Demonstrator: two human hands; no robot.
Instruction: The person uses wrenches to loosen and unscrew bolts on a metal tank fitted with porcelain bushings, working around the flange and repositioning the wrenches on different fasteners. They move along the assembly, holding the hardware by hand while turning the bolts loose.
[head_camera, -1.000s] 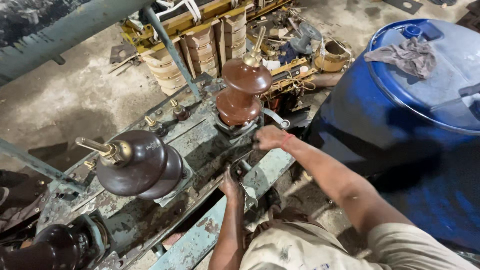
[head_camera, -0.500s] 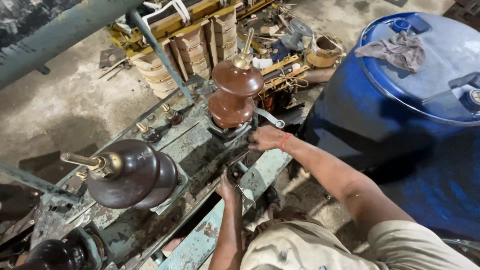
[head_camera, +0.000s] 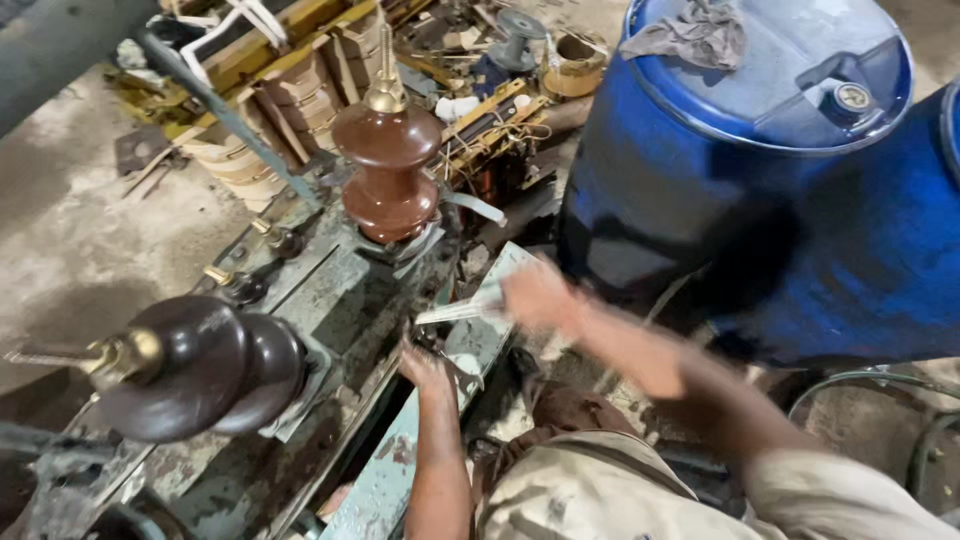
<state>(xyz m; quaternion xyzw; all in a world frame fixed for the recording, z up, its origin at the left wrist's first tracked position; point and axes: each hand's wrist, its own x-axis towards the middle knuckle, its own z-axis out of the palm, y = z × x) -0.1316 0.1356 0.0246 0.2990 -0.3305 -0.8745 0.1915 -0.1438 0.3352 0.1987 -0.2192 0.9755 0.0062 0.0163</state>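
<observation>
Works at the rusty, green-painted steel cover plate (head_camera: 330, 290), just below the glossy red-brown ceramic insulator with a brass top stud (head_camera: 390, 170). Holds in the right hand (head_camera: 540, 295), down and to the right of that insulator, a pale flat metal tool (head_camera: 460, 312). Fingers closed round its handle, though blurred by motion, so cannot tell the exact grip. Points the tool's free end leftward over the plate's near edge, directly beneath the insulator. Rests the left hand (head_camera: 425, 365) lower again on that same edge, fingers curled down against the metal. Cannot tell whether they pinch a small part or merely brace. Judging by this, looks to be mid-step on a fitting at the plate's rim, tool in the air and not yet seated. Calls next for slowing the right hand, setting the tool squarely on the fitting, and keeping the left fingertips out from under it. Farther left of the insulator and lower, a dark brown ceramic insulator lying tilted (head_camera: 200, 365). Well to the right, a large blue plastic drum (head_camera: 760, 170) with a grey rag (head_camera: 690, 35) on its lid.
</observation>
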